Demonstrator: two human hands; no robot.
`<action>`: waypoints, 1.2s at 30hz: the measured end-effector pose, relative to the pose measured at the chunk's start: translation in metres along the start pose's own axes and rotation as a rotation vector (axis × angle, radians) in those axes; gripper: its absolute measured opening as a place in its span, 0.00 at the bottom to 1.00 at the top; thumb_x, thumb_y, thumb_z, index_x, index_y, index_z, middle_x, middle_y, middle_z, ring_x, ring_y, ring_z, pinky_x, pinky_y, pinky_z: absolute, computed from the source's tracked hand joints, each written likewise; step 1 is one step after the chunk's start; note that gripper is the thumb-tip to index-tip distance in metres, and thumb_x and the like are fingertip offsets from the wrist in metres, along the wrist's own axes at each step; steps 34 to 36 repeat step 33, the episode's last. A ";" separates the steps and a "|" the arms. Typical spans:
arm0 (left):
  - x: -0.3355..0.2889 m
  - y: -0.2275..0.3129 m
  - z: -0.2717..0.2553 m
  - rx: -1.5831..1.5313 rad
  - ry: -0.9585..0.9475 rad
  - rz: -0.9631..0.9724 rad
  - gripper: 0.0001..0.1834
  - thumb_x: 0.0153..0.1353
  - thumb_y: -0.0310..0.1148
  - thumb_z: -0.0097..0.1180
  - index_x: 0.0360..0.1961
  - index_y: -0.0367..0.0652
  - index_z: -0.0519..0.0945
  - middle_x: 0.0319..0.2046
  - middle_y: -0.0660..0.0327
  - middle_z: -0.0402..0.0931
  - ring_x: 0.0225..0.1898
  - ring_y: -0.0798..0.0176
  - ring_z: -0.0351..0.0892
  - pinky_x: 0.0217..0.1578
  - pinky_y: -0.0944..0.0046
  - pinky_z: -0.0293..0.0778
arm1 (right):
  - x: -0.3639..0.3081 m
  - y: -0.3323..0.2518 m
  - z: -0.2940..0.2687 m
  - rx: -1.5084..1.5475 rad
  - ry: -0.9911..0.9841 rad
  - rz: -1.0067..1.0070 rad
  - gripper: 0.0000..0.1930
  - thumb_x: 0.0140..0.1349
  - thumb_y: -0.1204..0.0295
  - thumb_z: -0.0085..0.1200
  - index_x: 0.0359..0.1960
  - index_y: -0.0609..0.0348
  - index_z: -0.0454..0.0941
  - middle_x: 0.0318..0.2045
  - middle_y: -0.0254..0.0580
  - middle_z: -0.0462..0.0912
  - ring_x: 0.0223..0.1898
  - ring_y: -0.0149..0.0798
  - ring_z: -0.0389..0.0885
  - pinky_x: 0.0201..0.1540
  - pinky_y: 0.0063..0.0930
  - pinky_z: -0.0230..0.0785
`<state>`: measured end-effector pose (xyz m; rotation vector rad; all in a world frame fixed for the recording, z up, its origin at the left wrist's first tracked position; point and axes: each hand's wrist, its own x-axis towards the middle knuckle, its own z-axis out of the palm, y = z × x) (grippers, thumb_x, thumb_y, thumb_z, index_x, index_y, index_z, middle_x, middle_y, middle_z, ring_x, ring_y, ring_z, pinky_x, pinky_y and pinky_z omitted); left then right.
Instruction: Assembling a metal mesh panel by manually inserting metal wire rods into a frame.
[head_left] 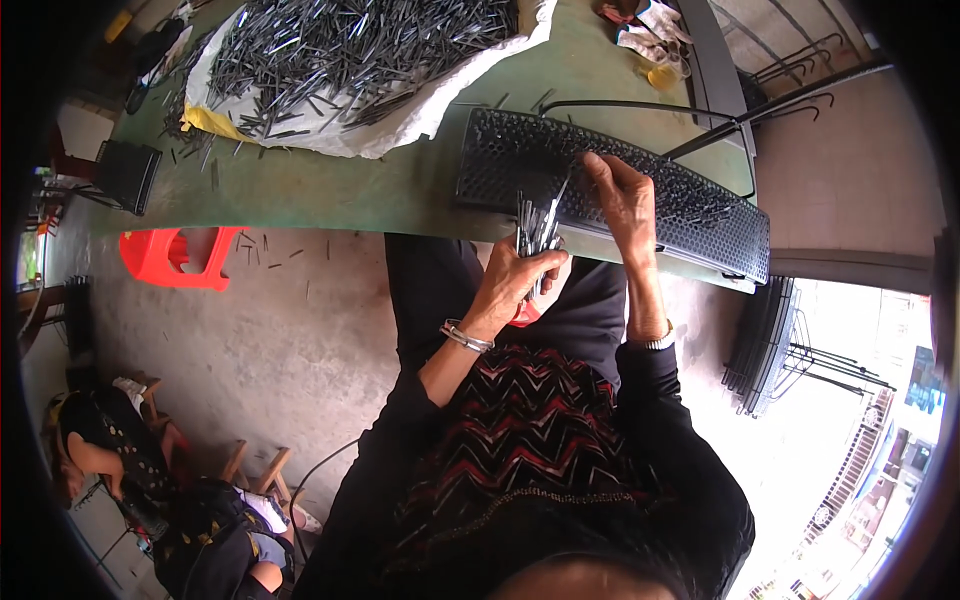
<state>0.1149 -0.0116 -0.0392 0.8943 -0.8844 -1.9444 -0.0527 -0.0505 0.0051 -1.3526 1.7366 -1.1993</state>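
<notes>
Below the table edge, my left hand (513,283) is closed round a bundle of thin dark metal strips (538,228), which stand upright out of the fist. A bright strip leans out of the bundle's top toward my right hand (628,200). The right thumb and fingers are pinched together over a long black perforated rack (690,205); whatever lies between the fingertips is too small to make out. Rows of small holes cover the rack, and many short pieces stand in its right part.
A large heap of dark strips (330,50) lies on a white sheet (390,135) on the green table (300,190). Gloves (655,30) rest at the far right. A red plastic stool (150,258) stands at the left, with strips scattered on the floor. Another person (110,460) sits at the lower left.
</notes>
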 end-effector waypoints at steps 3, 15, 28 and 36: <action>0.001 0.002 0.001 0.079 -0.031 0.032 0.04 0.51 0.24 0.61 0.28 0.36 0.78 0.18 0.63 0.75 0.18 0.71 0.73 0.20 0.70 0.69 | -0.012 -0.016 -0.005 0.054 -0.110 0.024 0.12 0.62 0.67 0.57 0.35 0.67 0.79 0.22 0.31 0.76 0.23 0.23 0.68 0.25 0.18 0.61; 0.008 -0.001 0.004 -0.001 -0.103 -0.080 0.06 0.51 0.23 0.61 0.31 0.35 0.79 0.18 0.63 0.75 0.18 0.71 0.74 0.16 0.71 0.68 | 0.004 -0.001 0.007 -0.095 0.345 -0.275 0.05 0.62 0.73 0.54 0.36 0.61 0.77 0.22 0.36 0.80 0.21 0.24 0.75 0.25 0.21 0.67; 0.007 -0.002 0.011 0.042 -0.031 -0.095 0.06 0.52 0.25 0.61 0.22 0.38 0.76 0.16 0.63 0.74 0.14 0.71 0.71 0.13 0.71 0.66 | 0.012 -0.001 0.009 -0.266 0.266 -0.426 0.03 0.60 0.75 0.55 0.35 0.58 0.77 0.20 0.38 0.78 0.20 0.27 0.74 0.26 0.23 0.68; 0.008 -0.004 0.006 0.070 -0.057 -0.140 0.05 0.51 0.24 0.62 0.30 0.36 0.79 0.19 0.62 0.76 0.19 0.70 0.74 0.21 0.70 0.69 | 0.013 -0.001 0.008 -0.316 0.239 -0.478 0.04 0.60 0.74 0.56 0.35 0.57 0.77 0.22 0.39 0.79 0.22 0.30 0.76 0.28 0.24 0.69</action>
